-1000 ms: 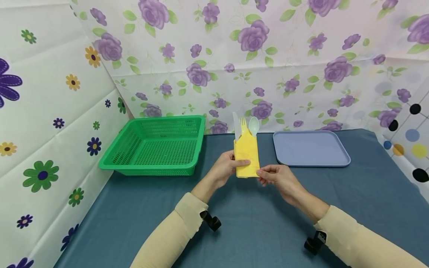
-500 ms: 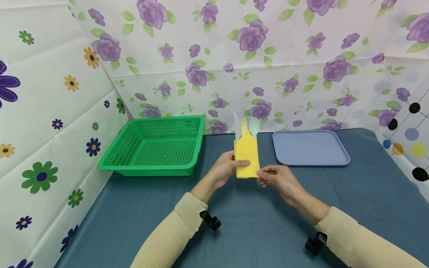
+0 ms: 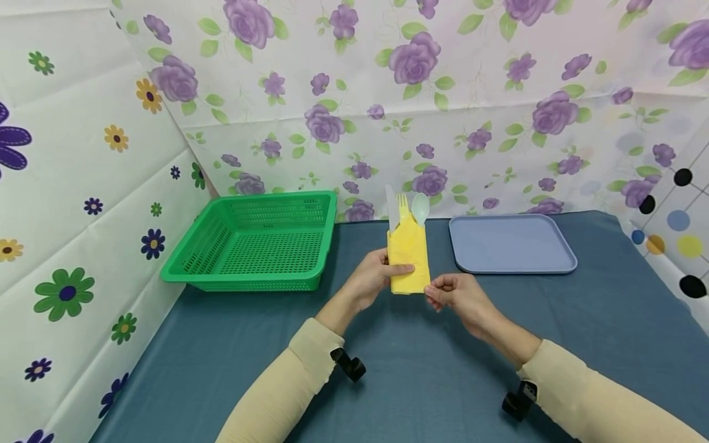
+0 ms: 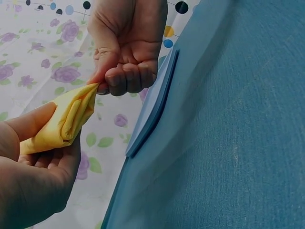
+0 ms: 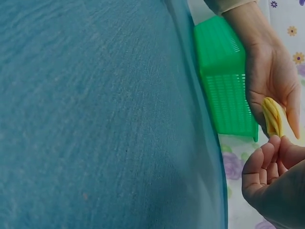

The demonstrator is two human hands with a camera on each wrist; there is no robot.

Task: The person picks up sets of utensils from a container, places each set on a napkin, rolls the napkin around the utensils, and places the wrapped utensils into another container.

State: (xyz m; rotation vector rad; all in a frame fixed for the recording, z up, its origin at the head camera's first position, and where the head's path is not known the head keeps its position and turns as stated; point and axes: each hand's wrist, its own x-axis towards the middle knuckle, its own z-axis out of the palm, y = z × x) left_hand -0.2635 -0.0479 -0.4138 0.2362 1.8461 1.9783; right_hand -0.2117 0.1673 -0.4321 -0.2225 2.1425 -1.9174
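Note:
A folded yellow napkin (image 3: 408, 258) is held up over the table, forming a pocket. Out of its top stick a white knife (image 3: 392, 208), a yellow fork (image 3: 402, 206) and a pale green spoon (image 3: 420, 208). My left hand (image 3: 370, 280) grips the napkin from its left side, thumb across the front and fingers behind. At the lower right corner, my right hand (image 3: 464, 301) pinches the napkin between thumb and forefinger. In the left wrist view that pinched corner of the napkin (image 4: 71, 117) is drawn out to a point, and its folded layers show.
A green perforated basket (image 3: 249, 284) stands at the back left of the blue-covered table (image 3: 421, 381). At the back right lies a blue-grey tray (image 3: 512, 246). Floral cloth (image 3: 354, 80) hangs behind, and more patterned cloth hangs at both sides.
Both hands keep their hold on the napkin with hardly any movement. The whole head view has shifted very slightly.

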